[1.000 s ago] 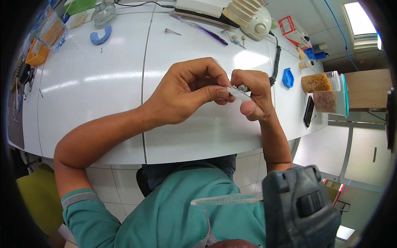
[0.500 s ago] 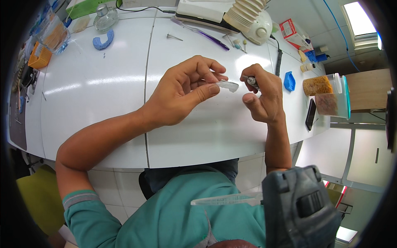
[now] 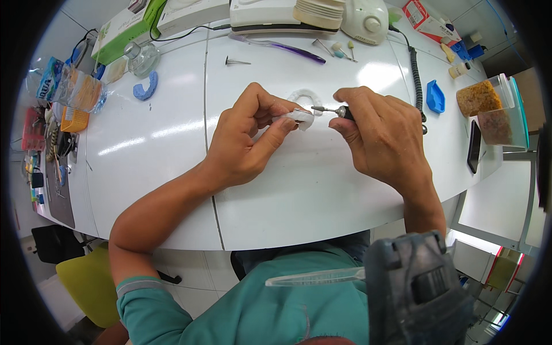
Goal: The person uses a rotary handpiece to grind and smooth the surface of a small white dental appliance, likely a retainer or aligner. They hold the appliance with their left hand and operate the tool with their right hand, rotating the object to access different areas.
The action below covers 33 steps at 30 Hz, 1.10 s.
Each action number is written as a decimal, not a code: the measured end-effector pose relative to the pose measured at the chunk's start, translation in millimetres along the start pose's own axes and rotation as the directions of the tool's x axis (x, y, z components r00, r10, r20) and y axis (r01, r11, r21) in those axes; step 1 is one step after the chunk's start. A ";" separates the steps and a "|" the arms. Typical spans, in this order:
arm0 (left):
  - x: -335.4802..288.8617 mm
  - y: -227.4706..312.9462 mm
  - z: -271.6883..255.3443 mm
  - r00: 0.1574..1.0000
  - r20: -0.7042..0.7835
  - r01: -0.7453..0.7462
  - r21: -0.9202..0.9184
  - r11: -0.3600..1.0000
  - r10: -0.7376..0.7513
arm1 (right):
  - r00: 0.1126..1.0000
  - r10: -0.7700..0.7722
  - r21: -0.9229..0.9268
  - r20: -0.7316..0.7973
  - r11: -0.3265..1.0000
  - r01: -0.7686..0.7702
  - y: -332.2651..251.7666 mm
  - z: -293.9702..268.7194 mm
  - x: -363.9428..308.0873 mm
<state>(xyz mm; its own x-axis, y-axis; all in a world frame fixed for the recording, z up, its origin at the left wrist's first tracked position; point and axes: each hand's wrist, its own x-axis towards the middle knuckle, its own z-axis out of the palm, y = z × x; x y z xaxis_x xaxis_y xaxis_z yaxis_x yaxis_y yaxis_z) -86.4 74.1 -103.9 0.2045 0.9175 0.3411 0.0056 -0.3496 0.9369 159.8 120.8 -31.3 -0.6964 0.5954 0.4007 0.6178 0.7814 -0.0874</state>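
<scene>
Over the white surface (image 3: 287,198), upper centre of the frame: in the closed grip of the right hand (image 3: 386,141), holding a rotary handpiece (image 3: 347,112); in the left hand (image 3: 246,138), pinching a white piece (image 3: 300,117). Pointing the slim bit (image 3: 326,109) leftward, nearly level, just beside the piece's right end.

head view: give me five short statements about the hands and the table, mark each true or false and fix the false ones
1. The left hand holds a small white piece. True.
2. The right hand is empty. False: it holds a rotary handpiece.
3. The shallow blue dish lies to the right of the coiled black cord. True.
4. The black phone lies left of the left hand. False: it lies at the right, near the teal-lidded clear container.
5. A blue U-shaped piece lies near the glass bottle. True.
</scene>
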 end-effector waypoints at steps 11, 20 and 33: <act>-3.2 2.7 -6.8 0.996 0.094 -0.007 0.008 1.000 0.007 | 0.984 0.107 0.140 -0.143 0.986 -0.087 23.8 -25.7 -9.2; -6.4 14.1 7.3 0.998 0.067 0.016 -0.106 0.994 -0.009 | 0.841 0.508 0.567 -0.188 0.755 -0.329 67.8 -50.3 -65.0; 8.6 19.0 46.6 0.993 0.006 0.114 -0.245 0.963 -0.116 | 0.919 0.395 1.000 0.004 -0.015 0.002 106.4 -22.9 -105.7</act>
<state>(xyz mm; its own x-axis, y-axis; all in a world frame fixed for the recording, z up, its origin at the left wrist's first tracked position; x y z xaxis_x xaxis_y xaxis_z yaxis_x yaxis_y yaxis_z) -38.9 66.5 -86.8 0.2082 0.9508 0.2294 -0.2114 -0.1852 0.9597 307.5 136.7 -62.1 -0.3969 0.8565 0.3299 -0.3758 0.1764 -0.9098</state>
